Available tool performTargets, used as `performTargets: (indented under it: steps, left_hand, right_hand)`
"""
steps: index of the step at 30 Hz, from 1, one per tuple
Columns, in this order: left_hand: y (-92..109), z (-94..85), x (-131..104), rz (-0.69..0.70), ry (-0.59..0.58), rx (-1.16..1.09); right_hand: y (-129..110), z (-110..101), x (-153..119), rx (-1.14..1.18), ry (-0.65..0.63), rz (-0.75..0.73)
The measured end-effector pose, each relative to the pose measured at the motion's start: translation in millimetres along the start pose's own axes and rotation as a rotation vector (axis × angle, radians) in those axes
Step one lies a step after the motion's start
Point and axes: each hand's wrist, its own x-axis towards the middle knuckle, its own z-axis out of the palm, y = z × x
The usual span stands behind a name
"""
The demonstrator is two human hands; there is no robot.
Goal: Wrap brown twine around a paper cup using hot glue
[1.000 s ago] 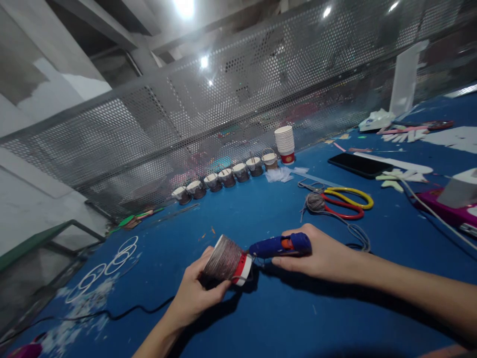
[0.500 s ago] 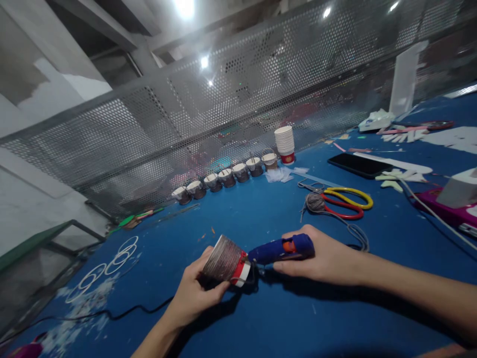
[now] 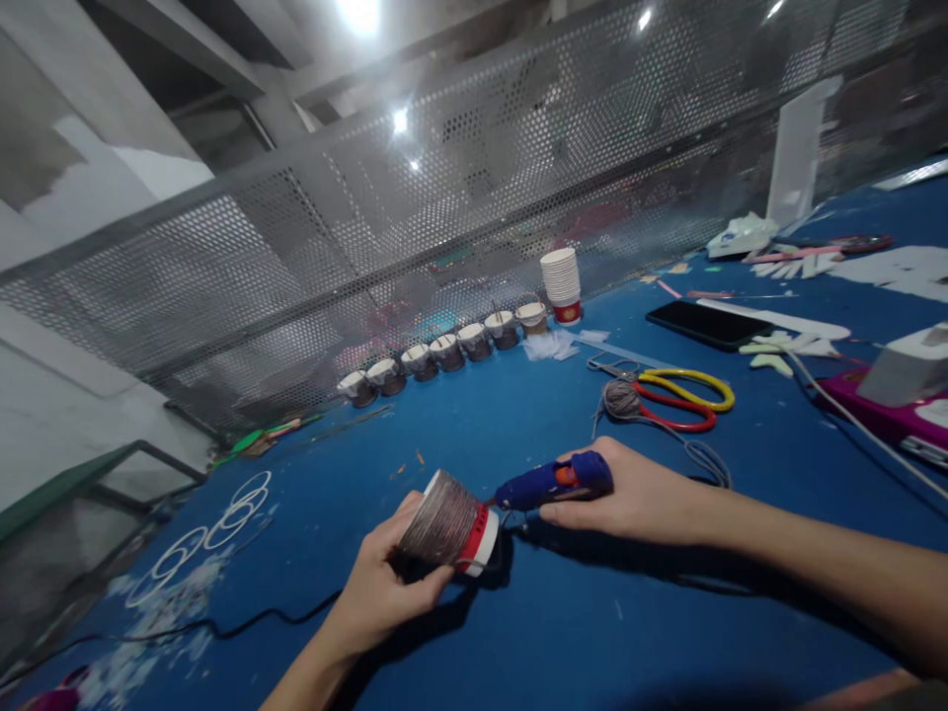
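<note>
My left hand grips a paper cup, tilted on its side over the table. Grey-brown yarn is wound round most of the cup; a red band with dark lettering and a white end stay uncovered. In my right hand is a blue hot glue gun with an orange trigger part. Its nozzle points left, at the red band, close to the edge of the yarn; whether it touches I cannot tell. A ball of grey yarn lies beyond my right hand, beside red-and-yellow-handled scissors.
Several wrapped cups stand in a row by the mesh screen, with stacked paper cups at its right end. A phone and a magenta power strip lie right. White rings and a black cord are left.
The glue gun has shifted slightly left and up, its nozzle now at the upper edge of the red band. The cup has turned a little in my left hand, showing more lettering.
</note>
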Motion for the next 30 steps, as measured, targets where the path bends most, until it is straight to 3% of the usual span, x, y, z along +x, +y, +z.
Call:
performTargets:
  steps: [15,21,25,28,30]
  left_hand:
    - [-1,-2.1,-3,-0.086,-0.013,-0.079]
    - [-1,1.6,-1,-0.132,0.037,-0.126]
    - [6,5.2,4,-0.197,0.095,-0.154]
    - [10,6.0,5,-0.236,0.111,-0.184]
    - [11,5.9,4,-0.259,0.106,-0.206]
  right_hand:
    - [0,-8,2,0.083,-0.032,0.036]
    - [11,-18,21,-0.038,0.197,0.144]
    - [31,-22,40,-0.316,0.413,0.107]
    - [43,-23,48,-0.520,0.454,0.127]
    - [43,-25,47,-0.524,0.445,0.149]
